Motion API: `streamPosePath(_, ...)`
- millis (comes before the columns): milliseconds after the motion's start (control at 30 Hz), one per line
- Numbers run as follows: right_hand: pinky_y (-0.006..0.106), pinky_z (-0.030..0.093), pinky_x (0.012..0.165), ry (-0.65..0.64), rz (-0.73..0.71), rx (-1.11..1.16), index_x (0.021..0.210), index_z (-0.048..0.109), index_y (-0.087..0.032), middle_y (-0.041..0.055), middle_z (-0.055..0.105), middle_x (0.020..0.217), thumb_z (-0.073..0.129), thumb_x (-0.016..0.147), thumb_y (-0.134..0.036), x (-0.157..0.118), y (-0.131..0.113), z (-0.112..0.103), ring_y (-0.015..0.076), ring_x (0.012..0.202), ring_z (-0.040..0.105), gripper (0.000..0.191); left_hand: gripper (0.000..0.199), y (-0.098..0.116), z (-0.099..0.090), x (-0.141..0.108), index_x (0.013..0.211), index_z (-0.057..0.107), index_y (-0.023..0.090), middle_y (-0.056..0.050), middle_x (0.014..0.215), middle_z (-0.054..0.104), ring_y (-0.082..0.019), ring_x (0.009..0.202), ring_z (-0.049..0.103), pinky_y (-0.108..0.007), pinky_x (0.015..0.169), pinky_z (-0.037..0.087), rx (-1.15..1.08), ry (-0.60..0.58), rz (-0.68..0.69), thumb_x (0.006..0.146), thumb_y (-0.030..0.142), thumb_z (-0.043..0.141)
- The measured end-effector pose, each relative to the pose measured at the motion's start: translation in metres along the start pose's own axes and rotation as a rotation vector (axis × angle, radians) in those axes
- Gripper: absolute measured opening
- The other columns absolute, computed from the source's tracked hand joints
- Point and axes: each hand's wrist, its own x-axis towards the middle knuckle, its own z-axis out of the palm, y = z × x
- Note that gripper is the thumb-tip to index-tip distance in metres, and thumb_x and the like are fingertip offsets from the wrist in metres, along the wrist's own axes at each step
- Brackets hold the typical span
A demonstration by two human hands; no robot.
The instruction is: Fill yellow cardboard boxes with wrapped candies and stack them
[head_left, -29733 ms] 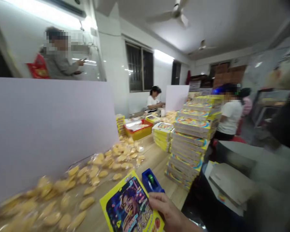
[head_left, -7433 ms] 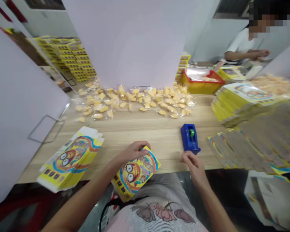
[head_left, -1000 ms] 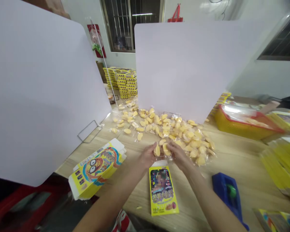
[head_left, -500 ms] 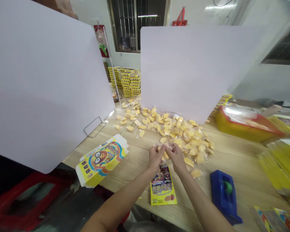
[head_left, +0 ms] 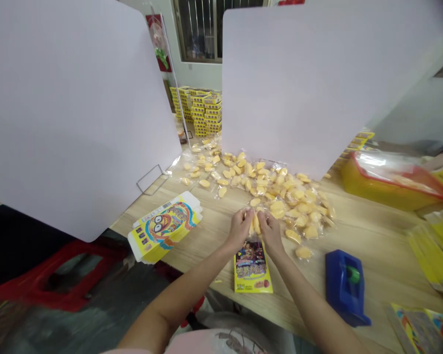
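Observation:
My left hand (head_left: 240, 229) and my right hand (head_left: 271, 233) are close together over the table, fingers closed from either side on wrapped yellow pieces (head_left: 256, 224). These are smooth ovals in clear film; how many I hold is hidden by my fingers. Just below my hands a yellow and dark printed box (head_left: 251, 275) lies flat, its far end close under my fingertips. Beyond and to the right spreads a heap of similar wrapped yellow pieces (head_left: 299, 206). To the left lies another yellow box (head_left: 166, 226) with a cartoon face and white flaps sticking out at its end.
A blue tape dispenser (head_left: 343, 290) stands at right. Behind it are a red and yellow basket (head_left: 384, 189) and flat yellow cartons (head_left: 433, 250). White partition boards (head_left: 280, 88) rise at the back and left, with stacked yellow boxes (head_left: 206, 115) between. A red stool (head_left: 66, 280) stands below left.
The view has tilted down, so the scene sits higher in the picture. Both hands remain together, with the yellow pieces between them now showing more clearly upright.

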Motion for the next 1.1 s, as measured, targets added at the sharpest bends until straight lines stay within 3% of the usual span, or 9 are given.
streamPosePath(233, 0.025, 0.033, 0.055, -0.025, 0.195, 0.066, 0.064, 0.043, -0.02, -0.0028, 0.042, 0.063, 0.05, 0.084, -0.049, -0.05, 0.026, -0.021, 0.0132, 0.06, 0.039, 0.036, 0.014, -0.019, -0.04, -0.022, 0.058, 0.053, 0.017, 0.003, 0.061, 0.05, -0.014, 0.065, 0.048, -0.023, 0.061, 0.038, 0.002, -0.172, -0.14, 0.069, 0.023, 0.06)
streamPosePath(367, 0.023, 0.03, 0.051, 0.052, 0.3, 0.225, 0.063, 0.047, -0.019, -0.0038, 0.039, 0.06, 0.059, 0.08, -0.049, -0.057, 0.035, -0.034, 0.0109, 0.055, 0.036, 0.037, 0.012, -0.02, -0.059, -0.022, 0.071, 0.062, 0.014, -0.001, 0.067, 0.059, -0.014, 0.062, 0.054, -0.024, 0.058, 0.04, -0.078, -0.293, -0.224, 0.066, 0.024, 0.066)
streamPosePath(467, 0.023, 0.028, 0.049, 0.18, 0.189, 0.185, 0.066, 0.054, -0.017, -0.0043, 0.04, 0.057, 0.062, 0.078, -0.047, -0.036, 0.032, -0.04, 0.01, 0.052, 0.034, 0.034, 0.018, -0.02, -0.067, -0.002, 0.078, 0.065, 0.013, -0.003, 0.071, 0.063, -0.014, 0.064, 0.056, -0.024, 0.06, 0.041, -0.125, -0.195, -0.166, 0.065, 0.025, 0.071)
streamPosePath(567, 0.024, 0.034, 0.054, 0.199, 0.035, 0.096, 0.078, 0.06, -0.016, -0.0025, 0.05, 0.061, 0.06, 0.081, -0.045, -0.015, 0.029, -0.034, 0.0117, 0.056, 0.043, 0.029, 0.018, -0.029, -0.066, 0.013, 0.078, 0.066, 0.013, -0.002, 0.071, 0.064, -0.013, 0.062, 0.055, -0.022, 0.058, 0.04, -0.075, -0.094, -0.086, 0.065, 0.024, 0.072)
streamPosePath(733, 0.025, 0.037, 0.058, 0.1, 0.04, -0.046, 0.072, 0.059, -0.017, -0.0013, 0.053, 0.062, 0.055, 0.084, -0.042, -0.02, 0.043, -0.018, 0.0136, 0.06, 0.047, 0.029, 0.015, -0.053, -0.061, 0.005, 0.077, 0.065, 0.013, -0.001, 0.07, 0.062, -0.012, 0.061, 0.055, -0.021, 0.057, 0.041, 0.009, -0.153, -0.1, 0.065, 0.022, 0.067)
streamPosePath(833, 0.025, 0.036, 0.056, -0.011, 0.081, -0.09, 0.079, 0.061, -0.016, -0.0018, 0.054, 0.063, 0.057, 0.083, -0.041, -0.032, 0.058, -0.019, 0.0136, 0.058, 0.046, 0.025, 0.026, -0.056, -0.064, -0.005, 0.086, 0.065, 0.015, 0.002, 0.066, 0.06, -0.01, 0.056, 0.052, -0.019, 0.053, 0.037, 0.066, -0.235, -0.13, 0.06, 0.013, 0.067)
streamPosePath(967, 0.025, 0.037, 0.057, -0.245, 0.101, -0.102, 0.083, 0.062, -0.017, -0.0013, 0.056, 0.065, 0.058, 0.081, -0.038, -0.037, 0.064, -0.027, 0.0148, 0.06, 0.049, 0.022, 0.032, -0.049, -0.067, -0.009, 0.093, 0.066, 0.018, 0.002, 0.067, 0.06, -0.011, 0.057, 0.051, -0.02, 0.053, 0.035, 0.362, -0.479, -0.038, 0.064, 0.008, 0.056)
streamPosePath(1100, 0.026, 0.039, 0.06, -0.405, 0.11, -0.118, 0.079, 0.063, -0.017, 0.0013, 0.061, 0.069, 0.055, 0.081, -0.034, -0.032, 0.06, -0.032, 0.0166, 0.065, 0.053, 0.018, 0.022, -0.047, -0.066, -0.01, 0.075, 0.07, 0.017, -0.003, 0.072, 0.065, -0.015, 0.066, 0.055, -0.024, 0.063, 0.039, 0.628, -0.529, 0.059, 0.065, 0.007, 0.053)
